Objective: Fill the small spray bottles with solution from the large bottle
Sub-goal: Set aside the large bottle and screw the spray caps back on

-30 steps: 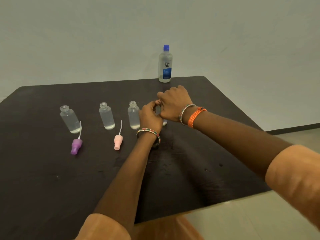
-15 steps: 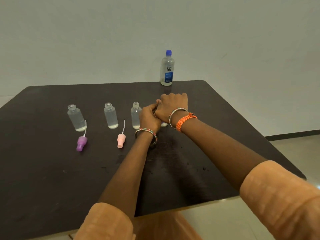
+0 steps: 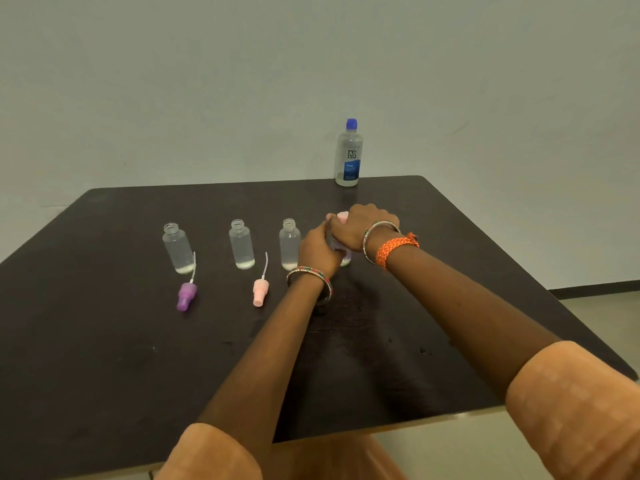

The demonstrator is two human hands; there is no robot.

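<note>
- A small clear plastic spray bottle (image 3: 345,256), long axis upright, stands on the dark table (image 3: 104,358), rightmost in a row with three uncapped clear bottles (image 3: 241,244).
- Its body is gripped by the curled left hand (image 3: 317,249); its pink cap (image 3: 343,217) is gripped from above by the curled right hand (image 3: 360,226).
- The blue-capped large clear bottle (image 3: 348,154), upright at the far edge, is labelled "re-nu".
</note>
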